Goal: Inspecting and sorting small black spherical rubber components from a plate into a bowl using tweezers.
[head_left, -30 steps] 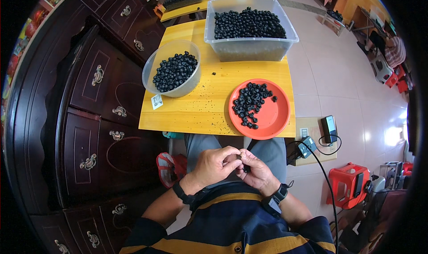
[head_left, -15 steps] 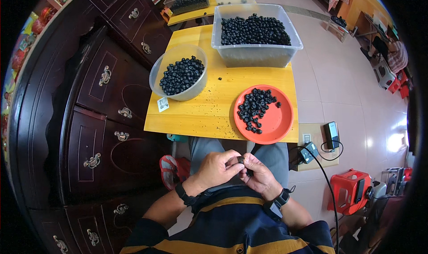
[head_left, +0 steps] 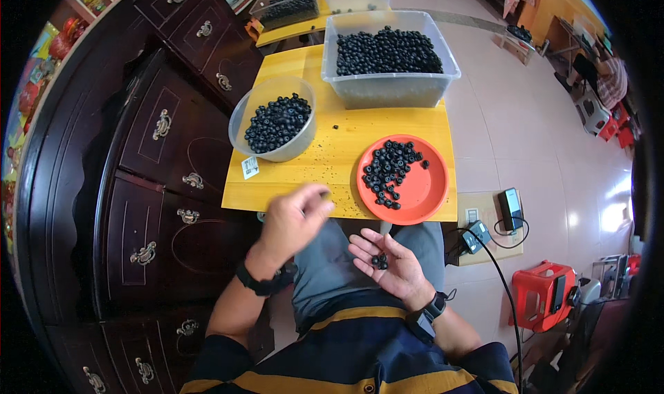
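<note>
Pale floor tiles spread under a small yellow table (head_left: 325,169), with a dark drawer cabinet (head_left: 159,159) on the left. Nearest, the right hand (head_left: 387,266) lies palm up above the lap, fingers spread, a few black beads (head_left: 379,260) resting in it. Just left, the left hand (head_left: 294,218) hangs at the table's near edge (blurred; whether it pinches anything I cannot tell). Beyond sit an orange plate (head_left: 425,186) and a grey bowl (head_left: 238,121) of beads, then a clear tub (head_left: 387,90) heaped with them.
</note>
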Demonstrator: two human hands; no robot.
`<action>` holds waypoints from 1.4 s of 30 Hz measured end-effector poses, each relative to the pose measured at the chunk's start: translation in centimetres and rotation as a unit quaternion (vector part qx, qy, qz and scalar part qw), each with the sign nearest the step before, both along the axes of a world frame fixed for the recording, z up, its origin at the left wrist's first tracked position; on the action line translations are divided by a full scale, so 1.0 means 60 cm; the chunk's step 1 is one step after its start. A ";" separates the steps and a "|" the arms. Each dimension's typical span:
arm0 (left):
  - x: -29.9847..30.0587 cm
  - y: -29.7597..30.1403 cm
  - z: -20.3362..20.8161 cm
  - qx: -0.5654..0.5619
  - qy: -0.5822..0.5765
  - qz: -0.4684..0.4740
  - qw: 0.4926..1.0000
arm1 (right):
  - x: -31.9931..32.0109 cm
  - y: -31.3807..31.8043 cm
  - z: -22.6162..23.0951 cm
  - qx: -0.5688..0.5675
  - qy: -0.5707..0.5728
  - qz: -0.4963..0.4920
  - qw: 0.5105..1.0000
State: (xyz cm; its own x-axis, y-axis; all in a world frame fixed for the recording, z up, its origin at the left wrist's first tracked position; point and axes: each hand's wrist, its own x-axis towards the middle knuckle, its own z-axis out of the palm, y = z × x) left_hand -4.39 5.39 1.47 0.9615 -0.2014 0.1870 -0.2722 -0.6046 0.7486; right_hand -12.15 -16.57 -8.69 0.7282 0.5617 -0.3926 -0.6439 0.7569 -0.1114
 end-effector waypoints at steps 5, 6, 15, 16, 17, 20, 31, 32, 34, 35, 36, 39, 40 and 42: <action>-0.082 -0.052 -0.078 0.050 0.073 -0.147 0.985 | -0.003 -0.001 -0.033 0.029 -0.033 -0.004 0.999; -0.091 -0.061 -0.085 0.035 0.090 -0.156 0.983 | -0.002 0.000 -0.030 0.028 -0.031 -0.004 0.999; -0.109 -0.082 -0.119 0.115 0.036 -0.161 0.980 | -0.003 0.007 -0.025 0.057 -0.030 -0.018 0.998; -0.108 -0.081 -0.120 0.074 0.047 -0.160 0.983 | -0.003 0.005 -0.026 0.057 -0.030 -0.018 0.998; -0.106 -0.079 -0.120 0.032 0.059 -0.158 0.985 | -0.003 0.002 -0.028 0.037 -0.018 -0.012 0.999; -0.099 -0.078 -0.101 -0.034 0.100 -0.138 0.985 | -0.007 -0.013 -0.049 0.015 -0.016 0.009 1.000; -0.090 -0.063 -0.120 -0.148 0.201 -0.115 0.962 | -0.005 -0.009 -0.044 -0.009 -0.092 0.038 0.995; -0.091 -0.066 -0.120 -0.227 0.220 -0.118 0.941 | -0.005 -0.009 -0.042 -0.008 -0.096 0.036 0.995; -0.090 -0.067 -0.118 -0.304 0.238 -0.121 0.914 | -0.005 -0.008 -0.036 -0.007 -0.099 0.033 0.994; -0.089 -0.066 -0.116 -0.304 0.235 -0.118 0.916 | -0.004 -0.006 -0.031 0.001 -0.088 0.031 0.996; -0.086 -0.065 -0.113 -0.303 0.232 -0.115 0.917 | -0.003 -0.006 -0.028 0.008 -0.077 0.027 0.997; -0.083 -0.052 -0.096 -0.125 0.166 -0.123 0.970 | -0.002 -0.007 -0.032 0.007 -0.053 0.021 0.998; -0.083 -0.053 -0.087 -0.126 0.167 -0.123 0.970 | -0.003 -0.008 -0.033 0.007 -0.052 0.020 0.998; -0.082 -0.056 -0.067 0.014 0.109 -0.100 0.989 | -0.005 -0.009 -0.035 0.013 -0.047 -0.004 0.999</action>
